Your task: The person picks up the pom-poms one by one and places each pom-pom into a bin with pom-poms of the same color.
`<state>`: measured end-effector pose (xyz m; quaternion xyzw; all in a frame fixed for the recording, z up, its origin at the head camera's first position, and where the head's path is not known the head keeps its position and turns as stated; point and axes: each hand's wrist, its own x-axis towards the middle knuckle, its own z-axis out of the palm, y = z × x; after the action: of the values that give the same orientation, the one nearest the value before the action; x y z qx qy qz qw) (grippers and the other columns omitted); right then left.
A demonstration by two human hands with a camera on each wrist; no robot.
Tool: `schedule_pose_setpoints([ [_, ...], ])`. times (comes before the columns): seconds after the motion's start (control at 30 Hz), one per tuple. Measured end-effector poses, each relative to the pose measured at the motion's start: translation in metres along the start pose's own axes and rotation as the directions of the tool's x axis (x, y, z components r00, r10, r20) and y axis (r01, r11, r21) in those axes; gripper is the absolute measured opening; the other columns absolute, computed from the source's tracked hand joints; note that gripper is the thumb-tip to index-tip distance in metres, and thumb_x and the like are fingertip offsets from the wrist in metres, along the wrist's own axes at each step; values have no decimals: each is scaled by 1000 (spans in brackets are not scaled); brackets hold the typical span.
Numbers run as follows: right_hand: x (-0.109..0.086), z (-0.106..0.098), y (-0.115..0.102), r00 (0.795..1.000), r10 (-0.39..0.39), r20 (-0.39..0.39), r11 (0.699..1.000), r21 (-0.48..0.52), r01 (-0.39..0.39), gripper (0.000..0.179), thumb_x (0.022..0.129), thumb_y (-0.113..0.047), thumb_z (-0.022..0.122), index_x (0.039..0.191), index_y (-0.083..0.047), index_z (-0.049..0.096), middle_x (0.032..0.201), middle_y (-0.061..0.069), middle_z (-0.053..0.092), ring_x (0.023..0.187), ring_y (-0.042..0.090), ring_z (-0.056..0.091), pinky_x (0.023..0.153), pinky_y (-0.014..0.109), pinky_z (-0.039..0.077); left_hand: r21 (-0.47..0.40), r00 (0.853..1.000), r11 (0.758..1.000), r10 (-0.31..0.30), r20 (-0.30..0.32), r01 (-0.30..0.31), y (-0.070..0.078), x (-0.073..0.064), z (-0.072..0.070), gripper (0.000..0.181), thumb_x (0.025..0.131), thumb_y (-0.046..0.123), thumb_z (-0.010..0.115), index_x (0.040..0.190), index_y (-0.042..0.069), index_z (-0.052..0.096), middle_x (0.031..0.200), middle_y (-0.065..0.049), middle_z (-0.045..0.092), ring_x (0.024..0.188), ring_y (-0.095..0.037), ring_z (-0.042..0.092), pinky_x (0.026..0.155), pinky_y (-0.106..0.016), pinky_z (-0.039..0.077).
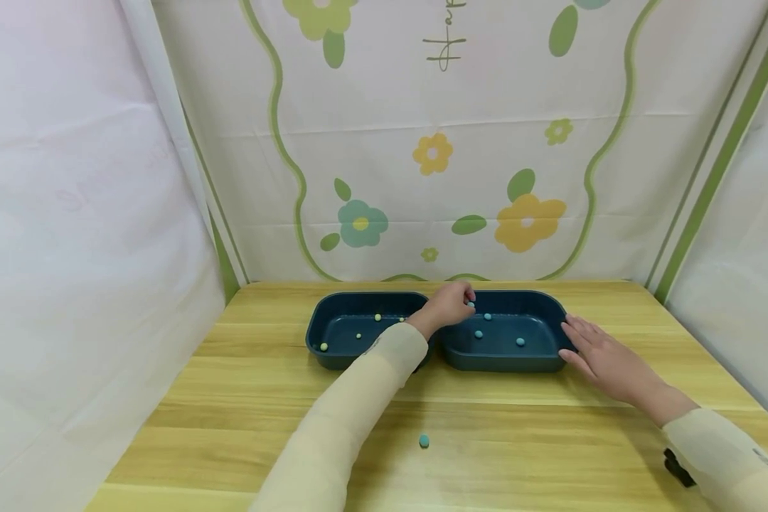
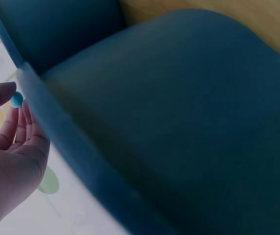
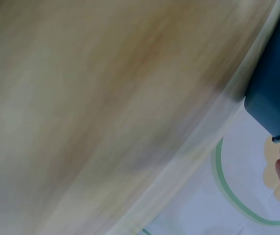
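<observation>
Between thumb and fingertips, my left hand [image 1: 446,306] pinches a small blue ball [image 2: 16,100] above the left end of the right-hand dark blue tray [image 1: 505,363]. Inside that tray lie a few more blue balls [image 1: 520,342]. My right hand [image 1: 604,361] rests with straight fingers against the tray's right end. To the left stands a matching dark blue tray [image 1: 336,361] holding several small yellow balls [image 1: 323,347]; my left forearm covers part of it. One blue ball [image 1: 424,441] lies on the table in front of the trays.
The wooden table [image 1: 243,427] carries both trays side by side near its back edge. A flower-printed cloth [image 1: 384,171] hangs behind, and white cloth [image 1: 70,249] closes off the left side. A black strap piece [image 1: 678,469] shows under my right sleeve.
</observation>
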<state>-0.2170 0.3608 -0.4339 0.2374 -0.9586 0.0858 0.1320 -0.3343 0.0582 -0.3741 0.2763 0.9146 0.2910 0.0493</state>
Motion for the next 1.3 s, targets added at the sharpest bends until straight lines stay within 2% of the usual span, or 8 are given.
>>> schedule_pose_setpoints([
  [0.37, 1, 0, -1, 1000, -8, -14, 1000, -12, 8, 60, 102, -32, 51, 140, 13, 40, 145, 34, 34, 134, 47, 33, 118, 37, 7, 14, 1000, 1000, -12, -10, 12, -3, 3, -1, 10, 94, 15, 65, 102, 11, 60, 87, 2, 55, 77, -14, 52, 67, -23, 46],
  [0.53, 1, -1, -1, 1000, -13, -19, 1000, -14, 13, 60, 102, -32, 52, 140, 14, 40, 145, 34, 35, 133, 47, 33, 118, 37, 8, 30, 1000, 1000, -7, -6, 7, -1, 3, -1, 15, 95, 16, 65, 107, 8, 61, 88, 2, 55, 78, -13, 53, 69, -23, 46],
  [0.87, 1, -1, 0, 1000, -6, -5, 1000, -5, 6, 61, 102, -32, 51, 141, 13, 39, 146, 34, 34, 135, 46, 31, 118, 38, 7, -4, 1000, 1000, -7, 11, 7, -2, 0, -6, 20, 95, 15, 66, 111, 4, 62, 89, 1, 55, 79, -14, 52, 70, -23, 46],
  [1.1, 2, -3, -1, 1000, -2, -2, 1000, 0, 2, 61, 102, -32, 51, 140, 13, 40, 146, 34, 34, 135, 47, 32, 118, 40, 9, -8, 1000, 1000, 29, 11, -29, 0, -6, -11, 20, 94, 15, 67, 110, 4, 62, 89, 2, 56, 80, -13, 54, 70, -22, 47],
  [1.3, 2, -3, -1, 1000, -5, 0, 1000, -6, 5, 61, 102, -33, 51, 140, 14, 40, 146, 34, 34, 134, 47, 33, 118, 40, 9, 2, 994, 994, 105, 20, -105, 4, -20, -17, 16, 91, 15, 70, 103, 8, 62, 89, 3, 57, 81, -9, 54, 71, -18, 47],
])
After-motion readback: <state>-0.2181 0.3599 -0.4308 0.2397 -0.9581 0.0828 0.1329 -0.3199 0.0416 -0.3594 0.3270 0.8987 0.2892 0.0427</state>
